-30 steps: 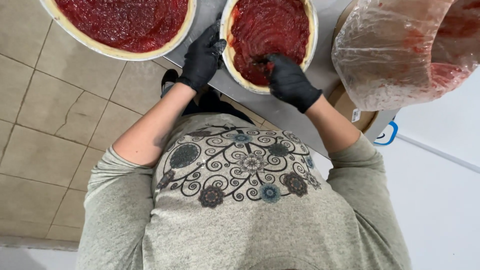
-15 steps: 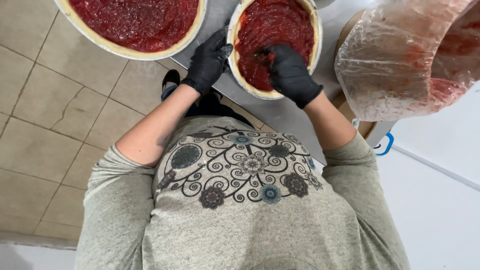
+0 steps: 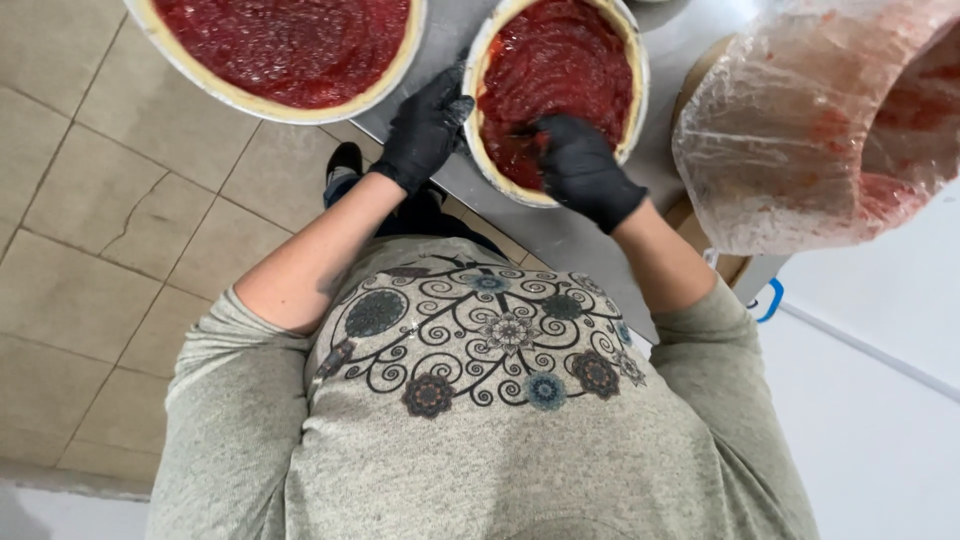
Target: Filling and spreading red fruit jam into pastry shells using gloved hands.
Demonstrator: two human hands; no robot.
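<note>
Count: two round pans of dough spread with red sauce. The small pan [image 3: 556,95] lies straight ahead of you on the grey metal table [image 3: 580,240]; the large pan [image 3: 285,55] sits to its left, cut off by the top edge and overhanging the table's edge above the floor.

Two hands, both in black gloves. Your left hand [image 3: 425,130] rests against the small pan's outer rim, fingers together and curved along the rim's side. Your right hand [image 3: 580,170] is inside the same pan, down on the sauce at the near edge, fingers bunched and curled downward; you may be gripping a small tool, but the glove hides it, so I cannot tell.

One big container [image 3: 810,125] lined with a clear, sauce-smeared plastic bag stands to the right, near the small pan.

Surface: brushed metal. Room: beige tiled floor [image 3: 90,250] at left, a white surface at lower right. One black shoe [image 3: 343,160] shows below the table edge.
</note>
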